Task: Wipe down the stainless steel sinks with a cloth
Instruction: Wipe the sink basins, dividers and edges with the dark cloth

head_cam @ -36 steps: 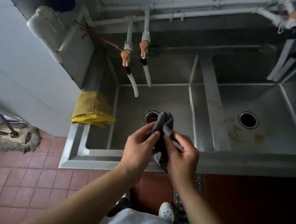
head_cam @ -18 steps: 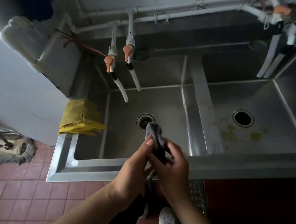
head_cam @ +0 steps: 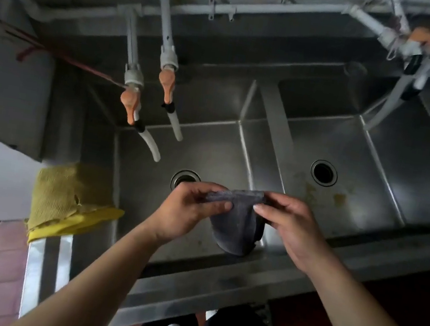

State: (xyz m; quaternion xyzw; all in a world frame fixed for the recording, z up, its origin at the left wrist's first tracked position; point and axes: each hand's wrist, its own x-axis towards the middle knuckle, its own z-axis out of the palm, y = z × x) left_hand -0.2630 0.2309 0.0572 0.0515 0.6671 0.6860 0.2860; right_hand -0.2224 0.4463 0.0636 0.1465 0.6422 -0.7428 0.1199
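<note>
both hands are pinching a dark grey cloth (head_cam: pixel 236 222) by its top edge, left hand (head_cam: pixel 189 212) and right hand (head_cam: pixel 289 228) stretching it left to right, the rest hanging over the left sink basin (head_cam: pixel 210 148), near its front rim.

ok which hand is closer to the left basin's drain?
Left. The left hand sits just below the left basin's drain, its fingers overlapping the drain's edge in view. The right hand is further off to the right.

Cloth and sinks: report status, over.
Left hand and right hand both pinch the grey cloth, held above the left sink. No wiping yet. Nothing in the way.
</note>
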